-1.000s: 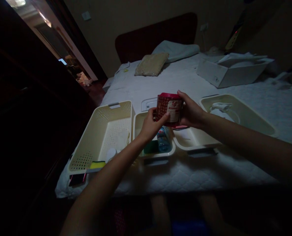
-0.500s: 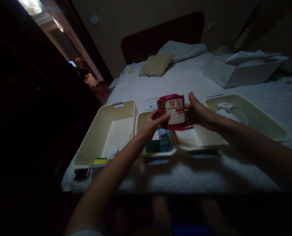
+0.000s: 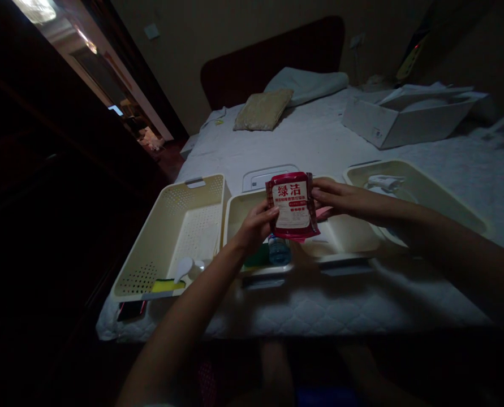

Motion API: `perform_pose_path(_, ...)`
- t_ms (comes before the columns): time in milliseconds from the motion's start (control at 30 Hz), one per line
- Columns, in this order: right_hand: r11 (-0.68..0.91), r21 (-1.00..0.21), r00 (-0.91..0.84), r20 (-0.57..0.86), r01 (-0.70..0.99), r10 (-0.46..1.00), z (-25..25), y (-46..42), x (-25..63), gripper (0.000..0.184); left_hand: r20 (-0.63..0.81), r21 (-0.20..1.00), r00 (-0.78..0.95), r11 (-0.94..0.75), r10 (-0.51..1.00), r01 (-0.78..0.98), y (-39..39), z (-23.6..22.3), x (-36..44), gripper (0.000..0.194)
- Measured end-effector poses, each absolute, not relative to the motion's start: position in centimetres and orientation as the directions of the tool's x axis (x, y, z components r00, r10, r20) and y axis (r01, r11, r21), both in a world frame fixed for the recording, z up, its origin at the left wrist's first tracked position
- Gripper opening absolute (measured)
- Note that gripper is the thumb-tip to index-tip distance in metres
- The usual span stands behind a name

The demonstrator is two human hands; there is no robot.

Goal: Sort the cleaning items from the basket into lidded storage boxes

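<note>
Left hand [image 3: 255, 226], red pack [image 3: 294, 206], right hand [image 3: 339, 198], all above the pale baskets [image 3: 150, 240].
From where I stand, the left hand grips the pack's left edge, thumb by the white label [image 3: 294, 204]; the pack is held up over the near-middle of the bed [image 3: 302, 308], and I'd guess it is light, a little soft, slick in its wrapper and hardly fragile, best held by both side edges; the right hand's bent fingers meet its right edge, though I can't tell whether they pinch or merely steady it.
</note>
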State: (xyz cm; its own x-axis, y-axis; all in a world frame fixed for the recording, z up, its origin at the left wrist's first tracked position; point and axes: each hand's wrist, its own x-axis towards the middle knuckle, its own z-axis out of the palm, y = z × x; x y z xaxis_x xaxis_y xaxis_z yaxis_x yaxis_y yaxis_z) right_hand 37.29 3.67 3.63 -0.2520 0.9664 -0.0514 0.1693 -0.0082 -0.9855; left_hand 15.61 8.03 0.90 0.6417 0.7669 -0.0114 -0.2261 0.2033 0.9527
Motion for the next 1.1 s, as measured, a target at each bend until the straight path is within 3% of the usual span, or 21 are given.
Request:
perform_pose_path(200, 0.104, -0.994, -0.394, 0.084, 0.031, 0.915, 3.6, 3.9, 37.8, 0.074, -0.151, 0.925, 0.713, 0.352, 0.685, -0.143, 8.1, 0.6, 15.1, 0.042)
perform_pose_path(300, 0.096, -0.995, -0.427, 0.078, 0.020, 0.901, 4.1, 3.6, 37.4, 0.067, -0.153, 0.932, 0.721, 0.342, 0.676, -0.123, 8.1, 0.7, 15.1, 0.045)
perform_pose_path(467, 0.079, -0.995, -0.261, 0.063, 0.052, 0.963, 4.9, 3.3, 36.5, 0.061, -0.087, 0.972, 0.660, 0.208, 0.746, -0.106, 7.6, 1.1, 15.2, 0.049)
perform_pose_path(667, 0.048, -0.984, -0.025, 0.045, 0.170, 0.999, 4.5, 4.4, 35.6, 0.045, 0.113, 0.993, 0.445, -0.083, 0.888, -0.085, 6.5, 0.2, 16.2, 0.055)
perform_pose_path(833, 0.042, -0.969, 0.026, 0.050, 0.243, 0.998, 4.5, 4.7, 34.8, 0.046, 0.178, 0.979, 0.336, -0.200, 0.925, 0.034, 5.9, -0.5, 16.8, 0.068)
perform_pose_path(967, 0.029, -0.978, 0.032, 0.037, 0.206, 0.999, 5.2, 4.4, 35.0, 0.041, 0.120, 0.992, 0.302, -0.103, 0.946, -0.071, 6.2, -0.4, 16.5, 0.062)
perform_pose_path(1100, -0.035, -0.995, 0.001, -0.035, 0.089, 0.999, 5.7, 4.3, 35.8, 0.036, -0.012, 0.957, 0.436, 0.137, 0.900, -0.256, 6.6, 0.0, 15.6, 0.044)
